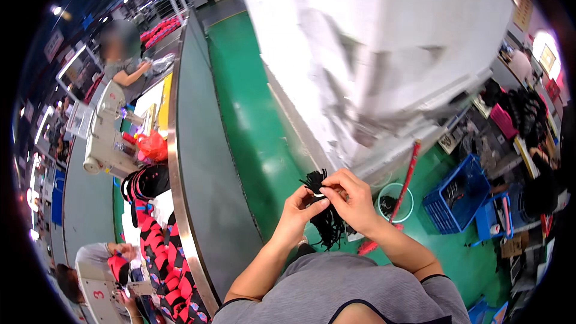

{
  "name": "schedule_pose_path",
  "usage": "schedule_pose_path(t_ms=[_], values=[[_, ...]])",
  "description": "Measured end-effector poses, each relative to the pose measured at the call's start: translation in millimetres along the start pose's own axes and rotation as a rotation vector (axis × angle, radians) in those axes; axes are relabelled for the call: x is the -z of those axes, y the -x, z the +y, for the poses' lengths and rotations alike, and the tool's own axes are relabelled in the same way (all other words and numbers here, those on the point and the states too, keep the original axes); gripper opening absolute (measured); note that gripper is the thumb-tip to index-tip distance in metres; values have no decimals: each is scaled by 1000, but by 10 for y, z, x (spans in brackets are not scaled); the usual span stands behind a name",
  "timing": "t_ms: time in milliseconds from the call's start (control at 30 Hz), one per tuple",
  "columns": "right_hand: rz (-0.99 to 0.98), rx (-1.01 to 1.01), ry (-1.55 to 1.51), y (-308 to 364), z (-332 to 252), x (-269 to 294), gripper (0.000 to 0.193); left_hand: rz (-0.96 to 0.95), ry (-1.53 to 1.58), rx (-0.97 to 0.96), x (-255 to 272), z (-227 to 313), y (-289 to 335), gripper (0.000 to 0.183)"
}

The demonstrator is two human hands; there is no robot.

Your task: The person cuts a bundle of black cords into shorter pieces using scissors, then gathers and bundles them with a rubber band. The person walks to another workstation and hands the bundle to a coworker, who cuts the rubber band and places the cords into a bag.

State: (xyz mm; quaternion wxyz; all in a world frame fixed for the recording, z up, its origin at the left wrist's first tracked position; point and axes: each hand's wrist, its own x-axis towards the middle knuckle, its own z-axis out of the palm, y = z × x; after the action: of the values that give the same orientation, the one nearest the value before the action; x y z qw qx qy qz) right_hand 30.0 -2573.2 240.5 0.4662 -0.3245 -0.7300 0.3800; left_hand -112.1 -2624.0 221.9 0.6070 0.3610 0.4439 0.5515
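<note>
In front of my chest I hold a bundle of thin black strips (329,229). Its short ends fan out above my fingers, and the longer ends hang below them. A narrow white band (318,195) shows across the bundle near its top. My left hand (293,215) is closed round the bundle from the left, thumb pointing toward the right hand. From the other side, my right hand (353,201) pinches at the bundle by the white band, its fingers bent. Just what lies between the right fingertips is partly hidden.
A grey partition (207,162) with a metal edge runs along my left. Beyond it are sewing machines (108,135), red and black pieces (161,246) and two people at work. A white pillar (312,54) stands ahead; rightward are a red-handled broom (411,174), a bucket (410,207) and a blue crate (441,213).
</note>
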Motion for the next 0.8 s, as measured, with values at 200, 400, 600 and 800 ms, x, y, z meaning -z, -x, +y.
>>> schedule_pose_path(t_ms=[200,400,600,800], values=[[29,-366,-775,-507,91,-924,5,-71,230,0,882,286,-156,14],[-65,-228,-430,-1126,294,-1585,5,27,29,-60,1661,447,-477,14],[-104,-203,-535,-1842,546,-2043,19,140,173,-136,2143,846,-905,16],[-503,-330,-598,-2801,871,-2532,37,284,20,-313,2884,1448,-1584,19]])
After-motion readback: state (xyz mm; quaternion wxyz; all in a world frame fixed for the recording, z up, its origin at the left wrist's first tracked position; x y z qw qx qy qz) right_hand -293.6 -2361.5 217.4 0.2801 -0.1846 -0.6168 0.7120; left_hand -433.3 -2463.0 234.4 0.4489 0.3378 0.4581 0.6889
